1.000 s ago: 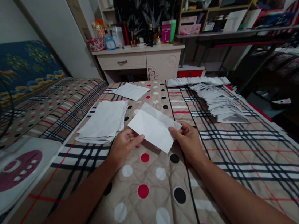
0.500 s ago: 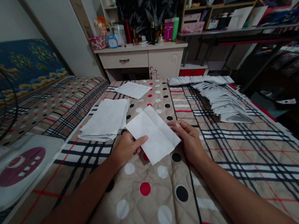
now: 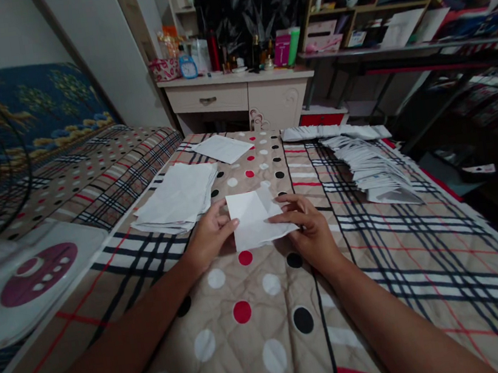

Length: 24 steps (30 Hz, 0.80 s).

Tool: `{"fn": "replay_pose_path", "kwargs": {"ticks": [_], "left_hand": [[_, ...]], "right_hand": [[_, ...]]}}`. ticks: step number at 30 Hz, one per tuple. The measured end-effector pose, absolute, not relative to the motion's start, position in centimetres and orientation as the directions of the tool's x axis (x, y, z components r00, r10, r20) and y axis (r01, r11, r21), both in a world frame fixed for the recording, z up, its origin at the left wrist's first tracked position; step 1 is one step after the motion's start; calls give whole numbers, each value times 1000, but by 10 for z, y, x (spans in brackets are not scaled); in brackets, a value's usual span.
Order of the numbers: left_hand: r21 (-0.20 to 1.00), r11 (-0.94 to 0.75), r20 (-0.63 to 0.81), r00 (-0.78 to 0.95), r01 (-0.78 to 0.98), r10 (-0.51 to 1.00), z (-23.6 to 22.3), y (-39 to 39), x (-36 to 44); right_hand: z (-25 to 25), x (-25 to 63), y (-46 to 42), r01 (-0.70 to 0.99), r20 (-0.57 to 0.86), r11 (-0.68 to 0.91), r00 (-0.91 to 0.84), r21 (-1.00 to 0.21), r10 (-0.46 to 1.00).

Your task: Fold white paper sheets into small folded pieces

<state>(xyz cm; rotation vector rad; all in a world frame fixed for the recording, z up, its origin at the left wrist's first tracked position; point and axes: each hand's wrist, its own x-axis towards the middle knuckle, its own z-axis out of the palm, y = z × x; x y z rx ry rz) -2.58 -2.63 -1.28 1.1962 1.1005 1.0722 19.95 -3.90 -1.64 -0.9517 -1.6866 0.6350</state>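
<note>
- White paper (image 3: 251, 220) being handled looks super light and kinda floppy, probably creases or tears easy, maybe a bit slippery. I'd pinch opposite edges, softly.
- It sits right between the hands, 12 o'clock from the person, over the bedspread (image 3: 253, 357).
- Left hand (image 3: 212, 234) has its near-left edge pinched, thumb on top; right hand (image 3: 312, 227) has fingers over the other side, thumb mostly hidden, so can't tell how tight.
- Paper stack (image 3: 176, 190) at 10 o'clock, overlapping paper row (image 3: 365, 165) around 2.
- Further out, single sheet (image 3: 224, 148) just before 12.
</note>
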Motion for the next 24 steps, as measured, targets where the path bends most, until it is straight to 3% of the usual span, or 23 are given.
{"fn": "replay_pose_path", "kwargs": {"ticks": [4, 10, 14, 18, 24], "left_hand": [[1000, 30, -30, 88, -4, 996, -10, -25, -27], [993, -19, -15, 278, 121, 961, -15, -24, -31], [955, -191, 128, 263, 228, 956, -18, -25, -31], [765, -420, 291, 320, 489, 902, -18, -26, -32], [414, -690, 545, 445, 594, 710, -16, -29, -32]], "right_hand": [[-18, 201, -38, 351, 507, 515, -122, -782, 853], [-20, 200, -38, 301, 452, 469, -130, -830, 883], [-21, 200, -37, 295, 390, 402, -104, -867, 915], [-24, 203, -34, 281, 400, 389, -20, -877, 916], [-28, 210, -31, 239, 332, 332, -41, -912, 942]]}}
